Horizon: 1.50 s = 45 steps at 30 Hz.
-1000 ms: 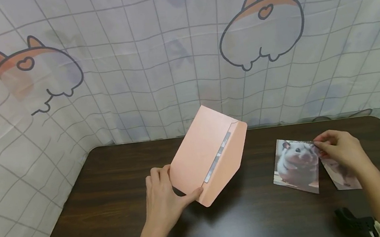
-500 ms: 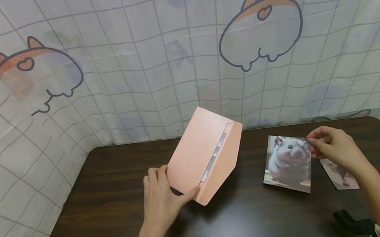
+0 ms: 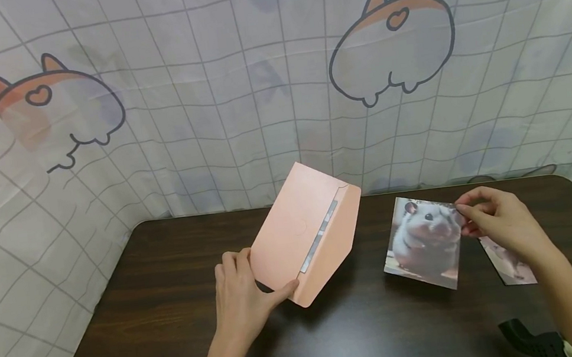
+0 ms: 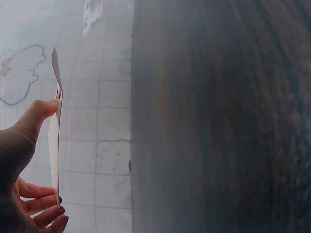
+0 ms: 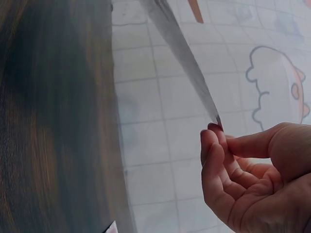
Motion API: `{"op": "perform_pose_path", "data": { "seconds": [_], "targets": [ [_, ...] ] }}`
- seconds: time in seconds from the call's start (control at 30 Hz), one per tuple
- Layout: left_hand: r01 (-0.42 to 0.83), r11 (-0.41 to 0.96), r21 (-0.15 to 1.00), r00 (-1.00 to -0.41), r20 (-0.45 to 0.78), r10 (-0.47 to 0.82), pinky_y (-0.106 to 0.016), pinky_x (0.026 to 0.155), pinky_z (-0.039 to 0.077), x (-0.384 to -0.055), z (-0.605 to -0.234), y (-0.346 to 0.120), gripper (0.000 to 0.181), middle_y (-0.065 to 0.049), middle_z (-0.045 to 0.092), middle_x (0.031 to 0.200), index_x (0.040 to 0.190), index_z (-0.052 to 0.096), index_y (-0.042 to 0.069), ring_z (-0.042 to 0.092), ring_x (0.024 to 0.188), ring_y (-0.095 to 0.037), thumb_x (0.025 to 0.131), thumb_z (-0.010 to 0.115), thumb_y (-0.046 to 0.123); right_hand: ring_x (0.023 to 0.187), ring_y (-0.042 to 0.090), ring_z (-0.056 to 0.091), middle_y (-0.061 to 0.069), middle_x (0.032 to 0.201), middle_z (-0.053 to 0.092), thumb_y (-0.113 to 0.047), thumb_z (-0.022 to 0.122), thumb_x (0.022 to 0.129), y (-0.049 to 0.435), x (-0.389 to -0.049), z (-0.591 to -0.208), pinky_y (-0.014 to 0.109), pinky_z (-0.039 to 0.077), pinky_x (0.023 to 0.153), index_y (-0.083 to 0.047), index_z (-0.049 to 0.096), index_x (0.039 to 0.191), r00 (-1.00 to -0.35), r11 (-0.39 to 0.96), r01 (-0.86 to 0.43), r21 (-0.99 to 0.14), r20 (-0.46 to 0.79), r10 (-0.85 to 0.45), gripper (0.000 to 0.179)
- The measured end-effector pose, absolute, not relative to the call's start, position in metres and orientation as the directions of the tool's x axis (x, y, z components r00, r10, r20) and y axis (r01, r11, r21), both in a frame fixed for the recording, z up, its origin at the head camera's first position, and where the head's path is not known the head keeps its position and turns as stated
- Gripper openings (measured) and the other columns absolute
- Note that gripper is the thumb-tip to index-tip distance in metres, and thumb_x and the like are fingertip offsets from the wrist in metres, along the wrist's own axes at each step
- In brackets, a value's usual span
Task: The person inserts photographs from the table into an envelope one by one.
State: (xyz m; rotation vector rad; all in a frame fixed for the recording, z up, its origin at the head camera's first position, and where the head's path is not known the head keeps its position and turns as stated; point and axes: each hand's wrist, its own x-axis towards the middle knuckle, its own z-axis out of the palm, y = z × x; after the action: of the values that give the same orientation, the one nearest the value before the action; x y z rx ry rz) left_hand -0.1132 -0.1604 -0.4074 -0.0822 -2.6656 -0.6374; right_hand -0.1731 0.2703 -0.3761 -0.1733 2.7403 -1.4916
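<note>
My left hand (image 3: 241, 297) grips the lower left end of a pink envelope (image 3: 292, 231), thumb on the front and fingers behind. The envelope is tilted above the table, its flap (image 3: 332, 250) folded out and a strip of grey-white paper showing in the slot. In the left wrist view the envelope (image 4: 56, 145) stands edge-on. To the right, my right hand (image 3: 506, 223) pinches the upper right corner of a hamster photo card (image 3: 423, 245) between thumb and fingers. Seen from the right wrist, that card (image 5: 184, 53) is nearly edge-on and held up.
A second photo card (image 3: 508, 264) lies on the dark wooden table (image 3: 150, 338), partly under the right forearm. A black strap-like device (image 3: 531, 342) is at the right wrist. Behind the table hangs a white checked curtain (image 3: 232, 90) with cartoon corgis.
My right hand has carried the hamster photo card leftward and slightly up, off the second card, nearer the envelope. The left hand and envelope have shifted slightly left.
</note>
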Motion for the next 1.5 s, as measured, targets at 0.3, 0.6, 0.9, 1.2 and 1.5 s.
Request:
{"op": "perform_pose_path", "data": {
  "seconds": [0.3, 0.6, 0.9, 1.2, 1.5],
  "targets": [
    [0.154, 0.891, 0.427, -0.916, 0.400, -0.033, -0.040, 0.076, 0.044, -0.114, -0.411, -0.160, 0.094, -0.017, 0.054, 0.113, 0.129, 0.059, -0.007, 0.044, 0.090, -0.031, 0.065, 0.096, 0.051, 0.068, 0.008, 0.070, -0.003, 0.080, 0.071, -0.007, 0.054, 0.109, 0.265, -0.170, -0.372, 0.023, 0.060, 0.065, 0.014, 0.054, 0.127, -0.992, 0.494, -0.099, -0.864, 0.046, -0.119, 0.028],
    [0.177, 0.895, 0.409, -0.911, 0.412, -0.008, -0.041, 0.076, 0.044, -0.114, -0.414, -0.157, 0.095, -0.017, 0.053, 0.112, 0.128, 0.059, -0.007, 0.044, 0.089, -0.031, 0.065, 0.095, 0.054, 0.070, 0.010, 0.070, -0.003, 0.078, 0.069, -0.009, 0.054, 0.110, 0.260, -0.167, -0.369, 0.023, 0.060, 0.067, 0.013, 0.054, 0.124, -0.990, 0.425, -0.100, -0.900, 0.047, -0.135, 0.026],
    [0.201, 0.899, 0.389, -0.900, 0.436, 0.012, -0.040, 0.075, 0.044, -0.112, -0.416, -0.151, 0.096, -0.017, 0.055, 0.113, 0.127, 0.060, -0.007, 0.045, 0.087, -0.030, 0.063, 0.096, 0.055, 0.069, 0.013, 0.071, -0.003, 0.079, 0.071, -0.008, 0.058, 0.108, 0.251, -0.165, -0.367, 0.024, 0.060, 0.066, -0.003, 0.062, 0.114, -0.986, 0.275, -0.063, -0.959, 0.018, -0.164, 0.009],
    [0.228, 0.911, 0.342, -0.880, 0.474, 0.043, -0.041, 0.075, 0.046, -0.109, -0.417, -0.143, 0.094, -0.017, 0.056, 0.110, 0.123, 0.062, -0.007, 0.047, 0.086, -0.031, 0.060, 0.098, 0.053, 0.068, 0.011, 0.069, -0.004, 0.079, 0.070, -0.006, 0.055, 0.109, 0.235, -0.164, -0.367, 0.025, 0.060, 0.067, 0.011, 0.057, 0.121, -0.981, 0.315, -0.062, -0.947, 0.000, -0.193, 0.021],
    [0.256, 0.916, 0.309, -0.860, 0.506, 0.069, -0.039, 0.072, 0.044, -0.108, -0.418, -0.138, 0.095, -0.017, 0.056, 0.108, 0.122, 0.062, -0.006, 0.046, 0.085, -0.029, 0.060, 0.097, 0.056, 0.068, 0.011, 0.068, -0.003, 0.077, 0.071, -0.007, 0.056, 0.108, 0.224, -0.162, -0.367, 0.025, 0.060, 0.066, 0.014, 0.055, 0.125, -0.979, 0.348, -0.036, -0.937, -0.037, -0.202, 0.027]
  ]
}}
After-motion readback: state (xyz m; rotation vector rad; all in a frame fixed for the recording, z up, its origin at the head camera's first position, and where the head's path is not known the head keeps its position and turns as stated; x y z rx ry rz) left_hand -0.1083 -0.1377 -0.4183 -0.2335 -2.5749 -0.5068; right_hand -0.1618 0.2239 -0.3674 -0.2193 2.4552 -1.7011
